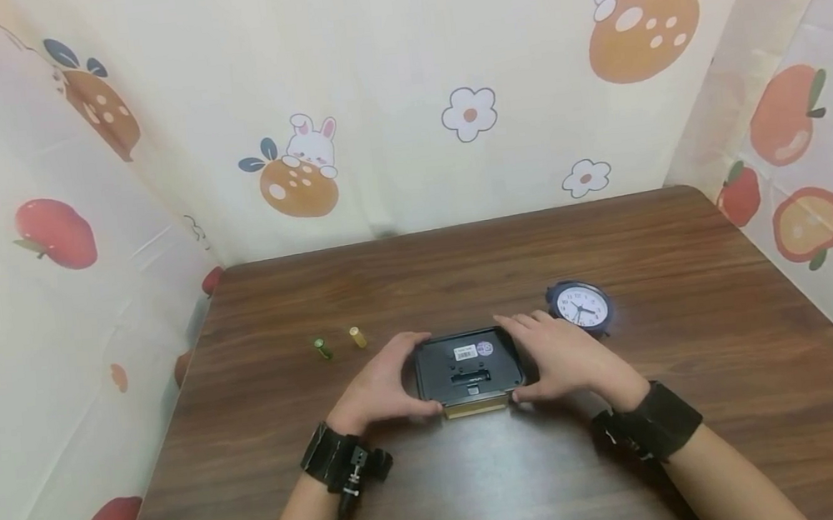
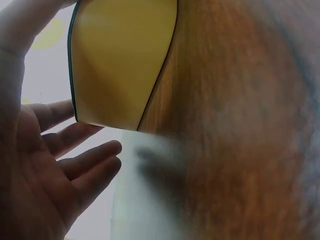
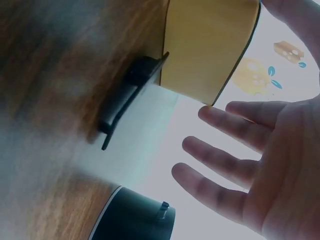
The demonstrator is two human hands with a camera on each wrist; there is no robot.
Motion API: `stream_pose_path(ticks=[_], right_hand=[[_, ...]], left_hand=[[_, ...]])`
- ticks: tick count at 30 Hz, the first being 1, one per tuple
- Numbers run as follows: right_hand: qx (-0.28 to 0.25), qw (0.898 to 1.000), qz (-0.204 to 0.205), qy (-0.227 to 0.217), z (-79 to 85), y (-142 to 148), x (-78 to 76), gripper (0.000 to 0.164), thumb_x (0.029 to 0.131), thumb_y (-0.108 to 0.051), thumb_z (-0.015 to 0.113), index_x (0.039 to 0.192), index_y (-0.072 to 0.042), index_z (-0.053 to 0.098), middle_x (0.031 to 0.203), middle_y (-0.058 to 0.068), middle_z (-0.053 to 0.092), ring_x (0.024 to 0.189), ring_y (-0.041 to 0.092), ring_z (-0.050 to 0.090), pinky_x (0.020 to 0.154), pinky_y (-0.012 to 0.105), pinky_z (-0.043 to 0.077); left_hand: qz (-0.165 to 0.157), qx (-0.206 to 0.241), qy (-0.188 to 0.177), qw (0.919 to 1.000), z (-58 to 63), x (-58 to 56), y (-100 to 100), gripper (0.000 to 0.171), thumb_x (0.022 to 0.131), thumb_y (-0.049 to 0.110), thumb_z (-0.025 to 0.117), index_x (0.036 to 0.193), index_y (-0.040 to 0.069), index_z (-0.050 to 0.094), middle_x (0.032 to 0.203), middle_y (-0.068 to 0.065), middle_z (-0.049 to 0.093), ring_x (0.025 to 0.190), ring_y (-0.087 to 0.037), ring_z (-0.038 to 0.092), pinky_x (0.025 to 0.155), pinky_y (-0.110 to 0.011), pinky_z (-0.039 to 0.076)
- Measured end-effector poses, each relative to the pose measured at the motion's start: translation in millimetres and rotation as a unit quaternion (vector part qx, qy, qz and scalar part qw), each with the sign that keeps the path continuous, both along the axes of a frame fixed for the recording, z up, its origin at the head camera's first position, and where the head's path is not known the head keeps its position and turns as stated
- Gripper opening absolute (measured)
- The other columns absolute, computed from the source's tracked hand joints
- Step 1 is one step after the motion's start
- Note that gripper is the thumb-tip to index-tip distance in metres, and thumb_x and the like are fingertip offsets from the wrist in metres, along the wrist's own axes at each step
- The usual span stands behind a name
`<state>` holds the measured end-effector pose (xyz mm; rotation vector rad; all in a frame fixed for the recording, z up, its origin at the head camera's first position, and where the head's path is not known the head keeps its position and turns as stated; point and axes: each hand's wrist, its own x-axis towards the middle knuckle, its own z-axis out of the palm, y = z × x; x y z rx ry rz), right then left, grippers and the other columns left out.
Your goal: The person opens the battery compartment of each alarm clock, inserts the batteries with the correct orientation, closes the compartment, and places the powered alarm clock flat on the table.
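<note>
Left hand: fingers grasping left side of box.
Right hand: fingers grasping its right side.
Box: between both hands' fingers, black face up.
Green cylinder, gold cylinder: on counter, left of left fingers.
Round clock: just right of right fingers.

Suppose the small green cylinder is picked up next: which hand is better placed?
The left hand, probably: it grips the black device at its left, nearer the green cylinder; the right hand grips the opposite side.
</note>
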<state>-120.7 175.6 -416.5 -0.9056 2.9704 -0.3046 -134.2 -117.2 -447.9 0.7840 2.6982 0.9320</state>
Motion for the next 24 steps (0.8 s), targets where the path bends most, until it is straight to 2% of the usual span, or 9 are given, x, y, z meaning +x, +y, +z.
stream_pose_path(ticks=[4, 8, 11, 15, 20, 24], right_hand=[[0.005, 1.000, 0.001, 0.007, 0.7, -0.9, 0.9, 0.101, 0.053, -0.066, 0.066, 0.134, -0.015, 0.034, 0.128, 0.001, 0.046, 0.111, 0.021, 0.044, 0.086, 0.041, 0.042], [0.004, 1.000, -0.006, -0.002, 1.0, -2.1, 1.1, 0.097, 0.054, -0.064, 0.067, 0.132, -0.016, 0.037, 0.127, 0.001, 0.047, 0.111, 0.020, 0.044, 0.087, 0.041, 0.041], [0.004, 1.000, -0.012, -0.012, 1.0, -2.6, 0.8, 0.096, 0.054, -0.064, 0.067, 0.132, -0.017, 0.036, 0.128, 0.000, 0.046, 0.113, 0.020, 0.043, 0.089, 0.041, 0.040], [0.006, 1.000, -0.015, -0.017, 0.1, -2.3, 0.3, 0.095, 0.055, -0.064, 0.066, 0.132, -0.018, 0.036, 0.128, 0.000, 0.046, 0.114, 0.021, 0.042, 0.090, 0.042, 0.039], [0.005, 1.000, -0.014, -0.018, -0.6, -1.7, -0.1, 0.095, 0.055, -0.065, 0.065, 0.133, -0.018, 0.036, 0.128, 0.001, 0.046, 0.115, 0.022, 0.042, 0.090, 0.043, 0.039], [0.004, 1.000, -0.016, -0.021, -1.5, -1.1, -0.1, 0.095, 0.055, -0.065, 0.065, 0.133, -0.018, 0.035, 0.128, 0.001, 0.046, 0.115, 0.023, 0.043, 0.090, 0.043, 0.039]], left_hand=[[-0.002, 0.018, 0.018, 0.9997, 1.1, -0.6, -1.1, 0.093, 0.051, 0.062, 0.070, 0.131, 0.033, 0.031, 0.126, 0.017, 0.037, 0.113, -0.001, 0.037, 0.093, -0.035, 0.037], [0.017, 0.072, 0.041, 0.9964, 2.8, -1.0, -0.9, 0.080, 0.056, 0.058, 0.070, 0.126, 0.036, 0.037, 0.123, 0.017, 0.043, 0.112, -0.001, 0.040, 0.092, -0.034, 0.038], [0.045, 0.118, 0.050, 0.9907, 3.7, -1.4, 0.0, 0.069, 0.060, 0.054, 0.070, 0.122, 0.040, 0.041, 0.120, 0.014, 0.047, 0.110, -0.005, 0.045, 0.089, -0.033, 0.040], [0.084, 0.168, 0.064, 0.9801, 4.7, -2.3, 0.3, 0.063, 0.062, 0.048, 0.071, 0.119, 0.035, 0.046, 0.116, 0.006, 0.052, 0.103, -0.012, 0.050, 0.082, -0.034, 0.045], [0.142, 0.194, 0.063, 0.9685, 4.9, -2.9, 0.3, 0.065, 0.061, 0.046, 0.074, 0.118, 0.025, 0.050, 0.113, 0.003, 0.054, 0.097, -0.014, 0.054, 0.074, -0.032, 0.048], [0.211, 0.203, 0.051, 0.9548, 5.4, -2.7, 1.6, 0.061, 0.060, 0.051, 0.071, 0.113, 0.028, 0.053, 0.109, 0.003, 0.057, 0.090, -0.014, 0.057, 0.068, -0.029, 0.049]])
